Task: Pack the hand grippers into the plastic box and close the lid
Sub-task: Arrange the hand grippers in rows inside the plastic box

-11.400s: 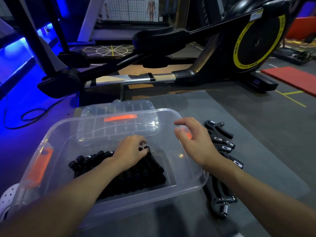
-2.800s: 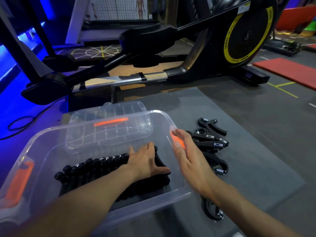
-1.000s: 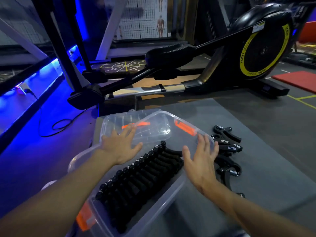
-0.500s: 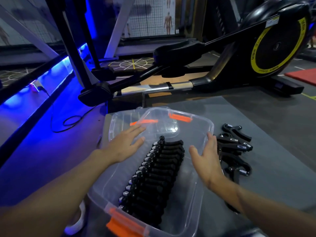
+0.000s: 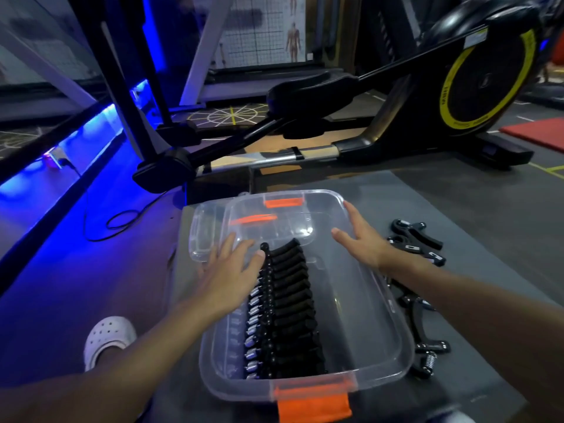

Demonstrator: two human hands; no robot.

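Head view looks down on the clear plastic box [image 5: 370,328] sitting lengthwise in front of me on the grey mat [image 5: 476,227]. My left hand [image 5: 227,277] lies flat with fingers spread wide over the box's left rim, holding nothing, its fingertips just reaching the far end of the packed row. My right hand [image 5: 364,244] is also open and spread, palm against the far right edge of the box, gripping nothing. Inside, a tight row of black hand grippers [image 5: 283,312] runs down the middle from far to near, handles side by side, with silvery springs showing along their left side. An orange latch [image 5: 314,406] hangs at the box's near end and another orange latch [image 5: 283,203] sits at the far end. A clear lid [image 5: 210,236] lies beyond and partly under the box's far left corner, off the box. More loose grippers [image 5: 416,242] lie on the mat just right of the box, some beyond my right wrist and some near the box's near right corner. A white perforated shoe [image 5: 108,338] shows lower left. A black elliptical machine [image 5: 457,96] with a yellow ring stands behind the mat.
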